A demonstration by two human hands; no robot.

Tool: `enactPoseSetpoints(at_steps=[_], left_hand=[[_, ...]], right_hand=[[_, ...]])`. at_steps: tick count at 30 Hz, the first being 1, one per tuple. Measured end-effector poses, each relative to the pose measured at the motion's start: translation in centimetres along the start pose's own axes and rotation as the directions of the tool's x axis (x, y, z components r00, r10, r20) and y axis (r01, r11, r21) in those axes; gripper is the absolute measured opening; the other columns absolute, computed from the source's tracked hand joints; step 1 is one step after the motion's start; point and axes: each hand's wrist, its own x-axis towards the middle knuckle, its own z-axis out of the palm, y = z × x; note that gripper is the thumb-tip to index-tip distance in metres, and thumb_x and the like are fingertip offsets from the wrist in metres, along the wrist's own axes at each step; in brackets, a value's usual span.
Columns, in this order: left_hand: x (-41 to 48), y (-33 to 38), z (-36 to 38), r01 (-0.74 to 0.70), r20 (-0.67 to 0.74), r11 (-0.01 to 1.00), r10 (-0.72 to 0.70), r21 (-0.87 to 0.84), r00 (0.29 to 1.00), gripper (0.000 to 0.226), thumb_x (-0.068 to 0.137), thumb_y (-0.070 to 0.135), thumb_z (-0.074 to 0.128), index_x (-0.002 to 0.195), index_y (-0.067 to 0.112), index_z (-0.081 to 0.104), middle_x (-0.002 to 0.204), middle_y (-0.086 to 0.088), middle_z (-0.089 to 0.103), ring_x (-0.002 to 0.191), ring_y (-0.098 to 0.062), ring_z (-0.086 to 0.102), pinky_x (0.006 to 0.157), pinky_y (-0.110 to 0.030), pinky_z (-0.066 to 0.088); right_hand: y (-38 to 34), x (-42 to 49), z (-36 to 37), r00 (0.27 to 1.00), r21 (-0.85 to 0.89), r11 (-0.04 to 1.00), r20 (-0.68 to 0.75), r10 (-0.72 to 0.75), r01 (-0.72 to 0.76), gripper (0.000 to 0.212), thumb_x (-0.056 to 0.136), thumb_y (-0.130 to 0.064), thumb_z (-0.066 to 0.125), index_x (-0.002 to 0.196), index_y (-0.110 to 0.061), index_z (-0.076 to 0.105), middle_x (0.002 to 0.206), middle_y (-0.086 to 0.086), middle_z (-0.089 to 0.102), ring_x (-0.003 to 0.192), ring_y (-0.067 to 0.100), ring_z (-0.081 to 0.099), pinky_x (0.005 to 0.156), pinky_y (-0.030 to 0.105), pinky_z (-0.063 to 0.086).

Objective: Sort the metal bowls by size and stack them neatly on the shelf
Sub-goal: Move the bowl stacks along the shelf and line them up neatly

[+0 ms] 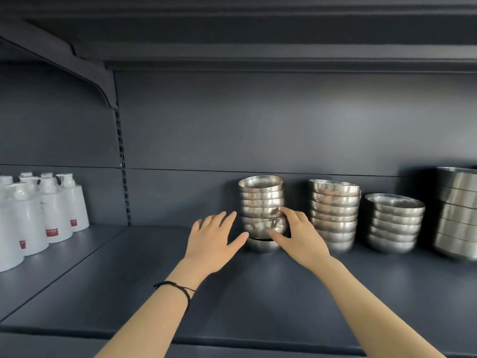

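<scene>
Up on the dark shelf (154, 293), four stacks of metal bowls stand in a row against the back panel. Both hands are at the leftmost stack (262, 200), the one with the smallest bowls. The right hand (300, 235) wraps the lower bowls, thumb in front and fingers curled round the right side. The left hand (215, 236) is spread flat, fingers apart, its thumb tip at the stack's lower left edge; whether it touches is unclear. A black cord circles the left wrist. Rightward sit a second stack (334, 213), a shorter, wider third stack (395, 223), and the largest bowls (456, 215) at the frame edge. White bottles (55, 208) crowd the far left.
</scene>
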Motion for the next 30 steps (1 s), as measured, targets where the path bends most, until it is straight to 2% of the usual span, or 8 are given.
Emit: enactPoseSetpoints(at_steps=[6, 10, 13, 15, 18, 24, 26, 30], left_hand=[[2.6, 1.7, 1.7, 0.024, -0.075, 0.999, -0.022, 0.027, 0.997, 0.085, 0.092, 0.073, 0.022, 0.158, 0.021, 0.007, 0.163, 0.002, 0.020, 0.149, -0.018, 0.019, 0.121, -0.042, 0.013], [4.3, 1.2, 2.1, 0.136, -0.022, 0.950, -0.148, -0.281, 0.989, 0.092, 0.091, 0.073, 0.029, 0.158, 0.018, 0.000, 0.164, 0.000, 0.017, 0.150, -0.019, 0.019, 0.119, -0.040, 0.020], [5.8, 2.2, 2.6, 0.169, 0.046, 0.588, -0.218, -0.791, 0.975, 0.087, 0.091, 0.067, 0.040, 0.158, 0.029, 0.000, 0.165, 0.006, 0.010, 0.151, -0.014, 0.012, 0.120, -0.039, 0.017], [7.1, 3.2, 3.1, 0.133, 0.031, 0.358, -0.277, -0.924, 0.960, 0.084, 0.091, 0.063, 0.045, 0.157, 0.031, 0.004, 0.165, 0.007, 0.010, 0.151, -0.012, 0.013, 0.120, -0.037, 0.016], [8.7, 4.3, 3.5, 0.096, 0.034, 0.179, -0.323, -0.979, 0.946, 0.087, 0.088, 0.065, 0.050, 0.157, 0.033, 0.008, 0.162, 0.010, 0.021, 0.148, -0.014, 0.024, 0.120, -0.035, 0.022], [9.5, 4.7, 4.4, -0.002, -0.044, 0.150, -0.275, -0.989, 0.960, 0.049, 0.094, 0.044, 0.059, 0.135, 0.042, 0.034, 0.128, 0.020, 0.055, 0.112, 0.005, 0.057, 0.087, -0.013, 0.047], [9.4, 4.7, 4.5, -0.024, -0.062, 0.149, -0.254, -0.988, 0.965, 0.046, 0.094, 0.042, 0.060, 0.132, 0.044, 0.034, 0.127, 0.020, 0.056, 0.113, 0.003, 0.058, 0.093, -0.019, 0.050], [9.1, 4.4, 4.8, -0.025, -0.062, 0.163, -0.225, -0.986, 0.972, 0.063, 0.092, 0.043, 0.062, 0.146, 0.036, 0.029, 0.136, 0.015, 0.052, 0.121, -0.003, 0.055, 0.102, -0.028, 0.048]], right_hand=[[1.5, 2.8, 0.3, 0.999, -0.043, 0.999, -0.047, -0.012, 0.010, 0.077, 0.088, -0.055, 0.061, 0.150, -0.025, 0.025, 0.153, -0.002, 0.032, 0.133, 0.023, 0.043, 0.095, 0.041, 0.048], [1.8, 4.8, 0.7, 0.998, 0.284, 0.958, -0.030, 0.054, -0.043, 0.086, 0.086, -0.054, 0.066, 0.153, -0.024, 0.020, 0.155, 0.002, 0.030, 0.139, 0.023, 0.037, 0.107, 0.037, 0.038], [1.6, 6.4, 1.8, 0.995, 0.550, 0.834, -0.046, 0.087, -0.047, 0.081, 0.090, -0.047, 0.064, 0.154, -0.022, 0.021, 0.155, 0.004, 0.033, 0.140, 0.017, 0.036, 0.110, 0.028, 0.031], [1.4, 7.2, 2.5, 0.990, 0.646, 0.762, -0.072, 0.119, -0.045, 0.077, 0.093, -0.046, 0.060, 0.154, -0.021, 0.020, 0.156, 0.003, 0.032, 0.143, 0.016, 0.032, 0.114, 0.029, 0.029], [0.9, 7.9, 3.5, 0.985, 0.738, 0.673, -0.085, 0.153, -0.041, 0.078, 0.092, -0.050, 0.060, 0.155, -0.026, 0.020, 0.158, -0.002, 0.030, 0.144, 0.014, 0.031, 0.119, 0.038, 0.028], [0.5, 8.3, 4.1, 0.985, 0.748, 0.663, -0.084, 0.149, -0.036, 0.082, 0.089, -0.051, 0.063, 0.155, -0.029, 0.020, 0.155, -0.003, 0.030, 0.139, 0.014, 0.036, 0.115, 0.035, 0.034], [0.7, 8.3, 3.9, 0.986, 0.743, 0.667, -0.065, 0.151, -0.054, 0.080, 0.093, -0.048, 0.060, 0.156, -0.029, 0.014, 0.158, -0.004, 0.019, 0.143, 0.017, 0.029, 0.108, 0.026, 0.028], [0.8, 8.1, 3.8, 0.983, 0.761, 0.646, -0.059, 0.173, -0.068, 0.080, 0.089, -0.053, 0.061, 0.154, -0.029, 0.019, 0.155, -0.004, 0.019, 0.141, 0.017, 0.031, 0.112, 0.032, 0.032]])
